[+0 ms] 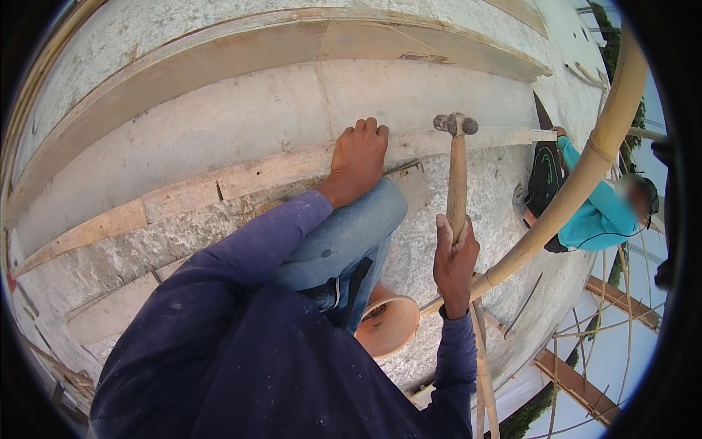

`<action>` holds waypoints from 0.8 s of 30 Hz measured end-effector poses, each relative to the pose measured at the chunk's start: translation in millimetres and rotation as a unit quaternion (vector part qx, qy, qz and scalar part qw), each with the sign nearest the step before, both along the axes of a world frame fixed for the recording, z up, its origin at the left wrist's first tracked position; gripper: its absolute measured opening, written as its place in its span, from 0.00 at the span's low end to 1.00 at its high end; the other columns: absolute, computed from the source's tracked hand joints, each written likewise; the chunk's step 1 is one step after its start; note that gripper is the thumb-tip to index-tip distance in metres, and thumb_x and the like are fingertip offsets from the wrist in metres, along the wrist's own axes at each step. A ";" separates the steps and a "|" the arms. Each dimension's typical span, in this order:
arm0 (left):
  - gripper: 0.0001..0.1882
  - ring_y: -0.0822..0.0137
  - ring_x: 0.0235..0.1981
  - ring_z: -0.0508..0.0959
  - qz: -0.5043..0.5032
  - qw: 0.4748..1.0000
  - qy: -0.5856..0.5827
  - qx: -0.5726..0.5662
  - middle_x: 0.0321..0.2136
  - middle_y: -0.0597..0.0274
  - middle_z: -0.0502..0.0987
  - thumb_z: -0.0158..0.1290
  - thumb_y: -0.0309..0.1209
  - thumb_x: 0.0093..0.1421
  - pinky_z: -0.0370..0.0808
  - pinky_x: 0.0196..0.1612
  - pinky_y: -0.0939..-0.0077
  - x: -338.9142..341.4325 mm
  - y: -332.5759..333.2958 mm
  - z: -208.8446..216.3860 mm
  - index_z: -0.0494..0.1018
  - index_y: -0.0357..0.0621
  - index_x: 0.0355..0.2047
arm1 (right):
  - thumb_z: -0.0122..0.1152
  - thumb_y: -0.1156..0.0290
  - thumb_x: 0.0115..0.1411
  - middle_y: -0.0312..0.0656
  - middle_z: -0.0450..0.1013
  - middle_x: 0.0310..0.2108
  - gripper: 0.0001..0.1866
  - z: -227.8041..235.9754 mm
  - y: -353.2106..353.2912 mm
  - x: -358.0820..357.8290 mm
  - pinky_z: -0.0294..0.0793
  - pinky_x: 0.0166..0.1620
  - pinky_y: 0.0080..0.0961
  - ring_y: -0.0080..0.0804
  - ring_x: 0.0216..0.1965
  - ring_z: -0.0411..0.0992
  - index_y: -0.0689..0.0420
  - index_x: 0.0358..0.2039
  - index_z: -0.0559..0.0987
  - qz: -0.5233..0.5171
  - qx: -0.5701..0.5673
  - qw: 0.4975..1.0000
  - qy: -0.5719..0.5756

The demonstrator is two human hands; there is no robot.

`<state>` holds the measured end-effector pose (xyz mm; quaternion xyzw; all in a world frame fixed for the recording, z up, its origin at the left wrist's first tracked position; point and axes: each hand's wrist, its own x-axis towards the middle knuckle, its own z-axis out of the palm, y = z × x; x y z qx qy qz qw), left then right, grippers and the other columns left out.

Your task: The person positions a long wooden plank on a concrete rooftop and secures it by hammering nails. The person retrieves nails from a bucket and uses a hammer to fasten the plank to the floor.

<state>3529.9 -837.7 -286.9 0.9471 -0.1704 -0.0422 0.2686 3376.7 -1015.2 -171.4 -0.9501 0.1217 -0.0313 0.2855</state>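
Note:
My right hand [455,260] grips the wooden handle of a hammer [457,175], held upright with its dusty metal head at the top. My left hand [358,157] curls its fingers over the upper edge of a long, pale wooden board [274,172]. The board runs across the concrete on its edge, from the far left toward a co-worker on the right. My bent knee [365,212] in blue jeans is just below my left hand. Beside my leg, an orange bucket [391,329] lies tilted, with small dark bits inside that I cannot make out.
A thick bamboo pole [563,212] slants across the right side, close to my right hand. Behind it a co-worker in a turquoise top [599,212] crouches with a hand at the board's end. A second long board [256,62] runs parallel farther off. Scaffolding [592,329] stands beyond the slab's edge.

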 end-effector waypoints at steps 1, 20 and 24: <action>0.15 0.54 0.47 0.78 -0.014 1.000 0.015 -0.006 0.42 0.51 0.75 0.57 0.19 0.52 0.79 0.48 0.61 0.2 0.6 -0.5 0.76 0.35 0.43 | 0.61 0.56 0.73 0.39 0.69 0.20 0.19 20.9 -1.3 1.2 0.65 0.22 0.27 0.25 0.17 0.66 0.63 0.42 0.74 -0.086 0.121 0.989 -0.015; 0.17 0.54 0.48 0.78 -0.011 1.000 0.007 0.013 0.42 0.52 0.75 0.63 0.23 0.50 0.80 0.49 0.61 0.4 0.4 -4.6 0.75 0.37 0.41 | 0.58 0.51 0.73 0.37 0.69 0.21 0.22 2.7 5.5 12.7 0.69 0.22 0.21 0.25 0.18 0.67 0.61 0.41 0.72 -0.071 0.342 0.881 -0.318; 0.16 0.54 0.49 0.78 -0.018 1.000 0.014 0.016 0.43 0.52 0.75 0.63 0.23 0.50 0.80 0.49 0.61 -1.4 -0.6 -3.0 0.75 0.37 0.41 | 0.58 0.56 0.73 0.44 0.70 0.20 0.21 -44.5 8.5 0.4 0.71 0.26 0.30 0.32 0.21 0.71 0.65 0.42 0.73 0.005 -0.004 1.000 0.029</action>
